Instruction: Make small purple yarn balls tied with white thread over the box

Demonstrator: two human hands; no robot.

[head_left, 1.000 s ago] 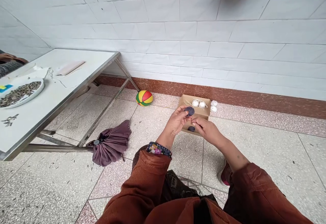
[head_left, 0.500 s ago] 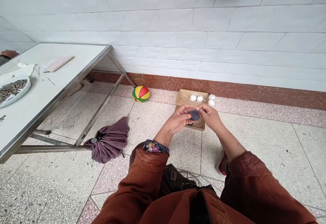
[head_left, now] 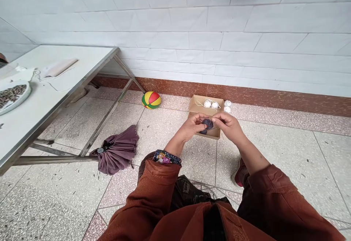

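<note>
A small dark grey-purple ball of yarn (head_left: pixel 208 124) is held in the fingers of my left hand (head_left: pixel 193 127), thumb across its near side. Close on its right, my right hand (head_left: pixel 227 124) pinches thumb and forefinger together at the yarn's loose strand, which is hardly visible. Both hands are above an open cardboard box (head_left: pixel 193 105) on the floor. In the box's far half lie two white balls of yarn (head_left: pixel 211 104) with a loose strand. Something dark, partly covered by my left hand, sits in the near half.
More white yarn balls (head_left: pixel 227 105) rest right of the box. A striped ball (head_left: pixel 151 100) lies by the wall. Left are a folded purple umbrella (head_left: pixel 117 149) and a metal-legged table (head_left: pixel 63 83) bearing a plate of dark pieces (head_left: pixel 26 96). My shoe (head_left: pixel 239 173) is at the right.
My right hand has shifted slightly to the right, away from the yarn ball. The yarn ball has turned a little in my left hand, which stays nearly in place.
</note>
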